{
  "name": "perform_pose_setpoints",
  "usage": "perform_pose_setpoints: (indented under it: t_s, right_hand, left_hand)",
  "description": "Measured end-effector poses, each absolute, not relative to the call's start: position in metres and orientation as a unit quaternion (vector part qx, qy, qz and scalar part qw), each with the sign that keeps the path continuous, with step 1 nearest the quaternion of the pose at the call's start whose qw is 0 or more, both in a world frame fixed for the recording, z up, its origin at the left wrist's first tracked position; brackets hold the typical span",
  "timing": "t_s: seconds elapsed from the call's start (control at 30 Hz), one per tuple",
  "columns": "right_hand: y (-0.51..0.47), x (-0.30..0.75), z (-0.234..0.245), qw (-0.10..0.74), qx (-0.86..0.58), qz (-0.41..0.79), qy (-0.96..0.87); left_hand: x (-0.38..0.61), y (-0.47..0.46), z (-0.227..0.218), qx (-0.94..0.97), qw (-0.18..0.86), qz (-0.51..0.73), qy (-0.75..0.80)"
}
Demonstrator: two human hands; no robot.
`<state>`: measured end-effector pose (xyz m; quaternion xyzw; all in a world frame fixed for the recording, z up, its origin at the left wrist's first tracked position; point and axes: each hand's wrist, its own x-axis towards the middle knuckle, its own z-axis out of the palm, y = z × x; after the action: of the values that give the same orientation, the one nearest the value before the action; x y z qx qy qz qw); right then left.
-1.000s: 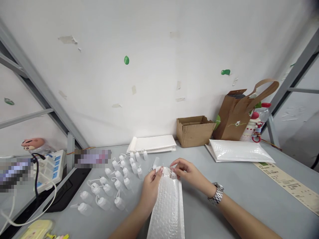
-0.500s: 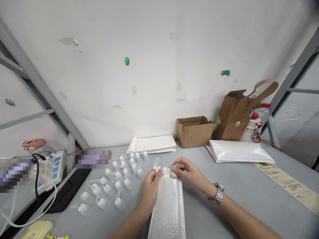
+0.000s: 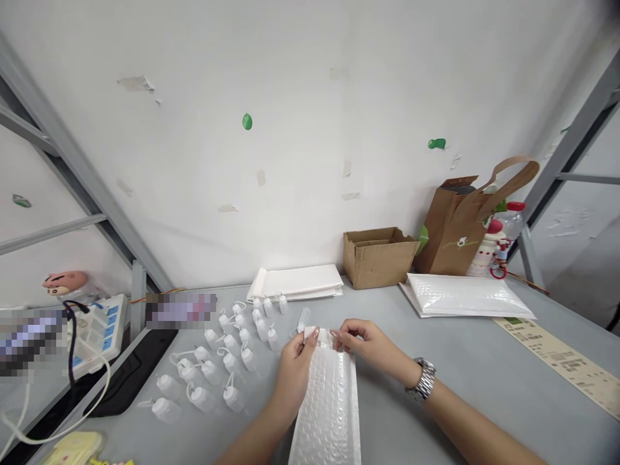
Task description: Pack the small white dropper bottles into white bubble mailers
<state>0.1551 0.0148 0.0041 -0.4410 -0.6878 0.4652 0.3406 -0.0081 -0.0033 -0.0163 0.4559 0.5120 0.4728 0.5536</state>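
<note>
A white bubble mailer [image 3: 328, 400] lies lengthwise before me, its flap end away from me. My left hand [image 3: 295, 368] is closed on the left edge of that end, thumb on top. At the right corner of the same end, my right hand [image 3: 361, 342] has its fingers pinched on the mailer's edge; a silver watch [image 3: 423, 380] is on that wrist. Just beyond the mailer lies a small clear bottle [image 3: 303, 318], partly hidden. Several small translucent squeeze bottles [image 3: 208, 369] with white tethered caps stand to the left of my left hand.
Flat white mailers [image 3: 295, 282] lie by the wall. Farther right are a cardboard box [image 3: 380, 261], a brown paper bag [image 3: 450, 232], a puffed white mailer [image 3: 472, 297] and a printed paper strip [image 3: 562, 358]. A black tablet-like slab [image 3: 133, 374] and a power strip [image 3: 99, 332] are at left.
My right hand has come down slightly towards me, its fingers now lower and closer on the mailer's flap end. The left hand still holds the mailer, which has shifted slightly towards me.
</note>
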Motion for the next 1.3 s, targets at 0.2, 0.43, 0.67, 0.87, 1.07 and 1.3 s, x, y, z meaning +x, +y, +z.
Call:
perform_pose_setpoints:
  t_s: [0.2, 0.43, 0.67, 0.87, 1.07, 1.3]
  right_hand:
    - [0.0148, 0.1555, 0.0016, 0.339, -0.438, 0.470, -0.687]
    - [0.0138, 0.1535, 0.0026, 0.334, -0.438, 0.470, -0.690]
    - [0.0114, 0.1531, 0.0049, 0.323, -0.442, 0.454, -0.703]
    - [0.0116, 0.1524, 0.0060, 0.320, -0.448, 0.441, -0.709]
    - [0.0113, 0.1531, 0.0055, 0.316, -0.446, 0.445, -0.709]
    - [0.0102, 0.1536, 0.0055, 0.313, -0.451, 0.446, -0.707]
  left_hand:
    - [-0.0061, -0.0066, -0.0119, 0.470, 0.553, 0.473, 0.499]
    - [-0.0055, -0.0117, -0.0172, 0.554, 0.463, 0.446, 0.530]
    - [-0.0063, -0.0126, -0.0187, 0.569, 0.446, 0.436, 0.536]
    - [-0.0059, -0.0109, -0.0203, 0.558, 0.463, 0.450, 0.522]
    - [-0.0054, -0.0105, -0.0199, 0.560, 0.476, 0.436, 0.520]
    - [-0.0049, -0.0099, -0.0180, 0.553, 0.498, 0.436, 0.507]
